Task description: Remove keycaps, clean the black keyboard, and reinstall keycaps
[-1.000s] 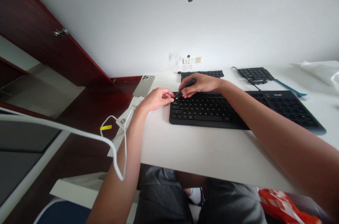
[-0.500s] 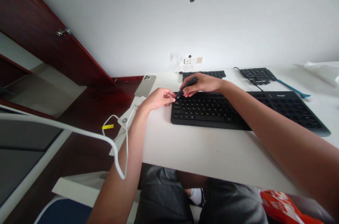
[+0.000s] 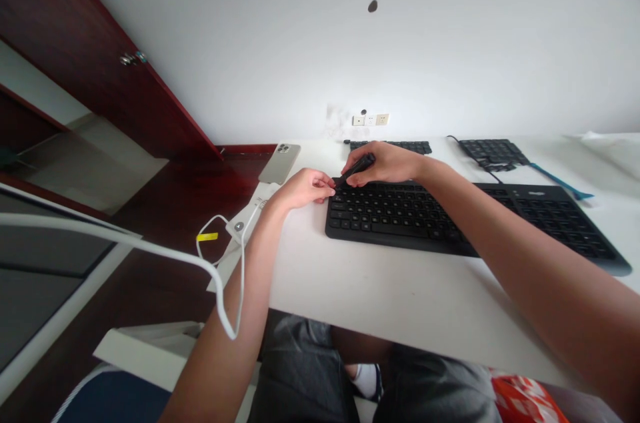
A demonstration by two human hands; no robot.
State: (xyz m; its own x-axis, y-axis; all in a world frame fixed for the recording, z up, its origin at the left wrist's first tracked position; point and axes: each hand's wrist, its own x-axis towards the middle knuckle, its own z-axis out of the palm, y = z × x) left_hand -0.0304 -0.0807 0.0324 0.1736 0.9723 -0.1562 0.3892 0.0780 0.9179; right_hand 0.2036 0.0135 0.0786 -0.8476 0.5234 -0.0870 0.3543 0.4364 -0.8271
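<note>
A black full-size keyboard [image 3: 400, 233] lies on the white table, its right side partly covered by my right forearm. My right hand [image 3: 389, 161] is closed around a slim black pen-shaped tool [image 3: 360, 165], which slants down to the left. Its tip is at the keyboard's top left corner, where the detail is too small to make out. Beside that tip my left hand [image 3: 311, 187] is closed, thumb and fingers pinched together at the corner. Whatever is between those fingers is hidden.
Behind the keyboard lie a folded black keyboard [image 3: 493, 153], another dark keyboard piece [image 3: 415, 147] and a blue strip [image 3: 560, 181]. A phone [image 3: 281, 163] rests at the table's left edge. A white cable [image 3: 165, 253] crosses in front of my left forearm.
The view has shifted slightly, so the scene sits a little lower and farther right. The tool is tilted somewhat flatter in my right hand; both hands stay at the keyboard's corner.
</note>
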